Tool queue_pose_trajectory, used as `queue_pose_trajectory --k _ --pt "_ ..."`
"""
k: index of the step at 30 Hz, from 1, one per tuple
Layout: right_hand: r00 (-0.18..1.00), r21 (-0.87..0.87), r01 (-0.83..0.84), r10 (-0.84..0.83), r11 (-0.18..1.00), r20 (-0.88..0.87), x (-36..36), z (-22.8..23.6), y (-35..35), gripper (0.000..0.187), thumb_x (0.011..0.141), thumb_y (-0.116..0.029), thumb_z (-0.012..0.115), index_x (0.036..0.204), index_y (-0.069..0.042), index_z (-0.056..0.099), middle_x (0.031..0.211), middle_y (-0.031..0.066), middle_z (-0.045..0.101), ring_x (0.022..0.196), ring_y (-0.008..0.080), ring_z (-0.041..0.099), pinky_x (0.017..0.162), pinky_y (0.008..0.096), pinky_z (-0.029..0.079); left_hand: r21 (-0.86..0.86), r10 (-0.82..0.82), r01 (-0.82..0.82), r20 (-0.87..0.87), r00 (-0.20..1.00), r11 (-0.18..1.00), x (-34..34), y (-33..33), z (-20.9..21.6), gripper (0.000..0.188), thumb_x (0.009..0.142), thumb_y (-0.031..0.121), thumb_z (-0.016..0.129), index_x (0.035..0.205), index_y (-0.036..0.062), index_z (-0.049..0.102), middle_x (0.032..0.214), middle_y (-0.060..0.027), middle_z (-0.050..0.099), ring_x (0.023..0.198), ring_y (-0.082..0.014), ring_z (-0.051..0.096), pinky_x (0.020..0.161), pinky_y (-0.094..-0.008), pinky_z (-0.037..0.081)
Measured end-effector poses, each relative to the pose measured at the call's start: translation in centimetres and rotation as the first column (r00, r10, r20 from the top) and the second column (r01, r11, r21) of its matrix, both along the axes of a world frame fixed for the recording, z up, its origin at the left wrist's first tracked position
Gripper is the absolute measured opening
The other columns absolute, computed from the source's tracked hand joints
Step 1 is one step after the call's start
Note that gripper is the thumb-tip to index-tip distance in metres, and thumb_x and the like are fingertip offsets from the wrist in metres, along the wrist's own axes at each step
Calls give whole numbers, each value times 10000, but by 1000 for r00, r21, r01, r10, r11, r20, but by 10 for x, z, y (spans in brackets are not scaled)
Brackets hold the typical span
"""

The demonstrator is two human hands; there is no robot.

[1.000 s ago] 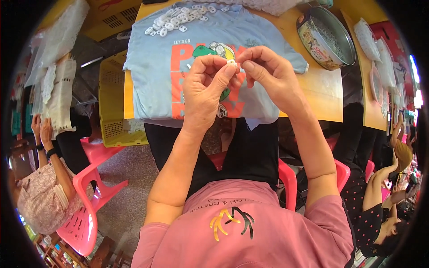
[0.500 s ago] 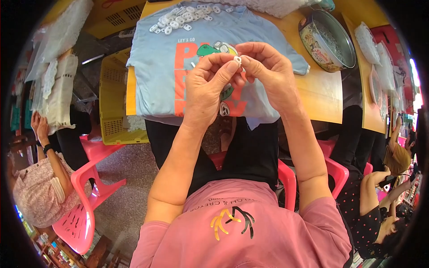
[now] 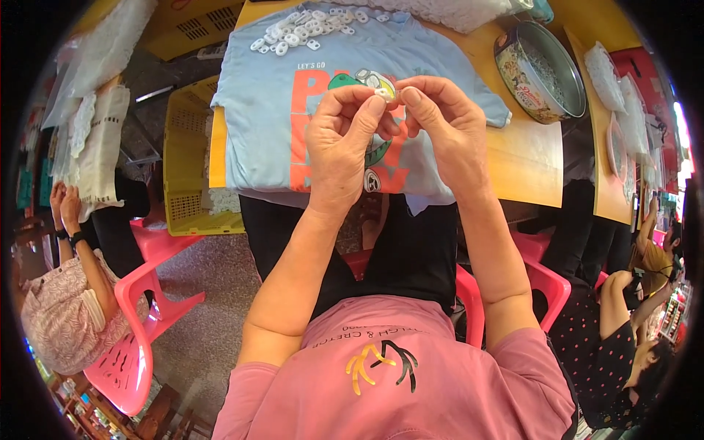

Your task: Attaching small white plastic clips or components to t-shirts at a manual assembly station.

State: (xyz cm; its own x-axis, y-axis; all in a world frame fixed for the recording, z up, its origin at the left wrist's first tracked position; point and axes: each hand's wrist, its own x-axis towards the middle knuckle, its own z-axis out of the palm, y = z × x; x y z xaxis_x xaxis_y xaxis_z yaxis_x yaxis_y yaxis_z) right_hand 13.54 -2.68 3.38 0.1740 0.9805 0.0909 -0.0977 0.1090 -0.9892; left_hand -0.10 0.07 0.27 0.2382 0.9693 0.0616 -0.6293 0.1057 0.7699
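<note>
Above the light blue T-shirt [image 3: 253,147] spread on the table, my two hands meet fingertip to fingertip. My left hand [image 3: 339,143] pinches a small white plastic piece [image 3: 383,94] between thumb and forefinger. Close beside it, the fingers of my right hand [image 3: 453,136] are curled in, thumb against forefinger; anything between them is hidden. A loose pile of similar small white oval pieces with holes [image 3: 297,29] lies on the far left part of the shirt.
A round tin [image 3: 524,92] with small clear bits inside stands right on the yellow table [image 3: 539,158]. Left of the table is a yellow plastic crate [image 3: 183,147]. People sit on both sides, one by a pink chair [image 3: 132,352]. Plastic bags [image 3: 455,9] lie at the back.
The white piece has turned and tilted in my left fingers. My right thumb has drawn back slightly to the right, away from it.
</note>
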Motion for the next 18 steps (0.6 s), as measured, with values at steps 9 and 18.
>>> queue_pose_trajectory --k 9,18 --pt "996 17 0 -2 1000 85 -7 -7 2 188 977 -153 608 1050 18 633 863 20 631 709 72 562 612 222 486 13 50 -50 -46 998 999 1 -1 -6 96 942 56 629 1015 13 583 898 -43 656 722 -83 613 664 -216 506" --pt "998 -30 -43 44 999 48 -4 -7 4 196 979 -158 605 1053 24 617 851 21 628 709 75 568 602 227 493 11 71 -71 -72 995 997 2 -2 -7 99 939 61 635 1011 15 585 896 -31 650 720 -70 608 657 -207 505"
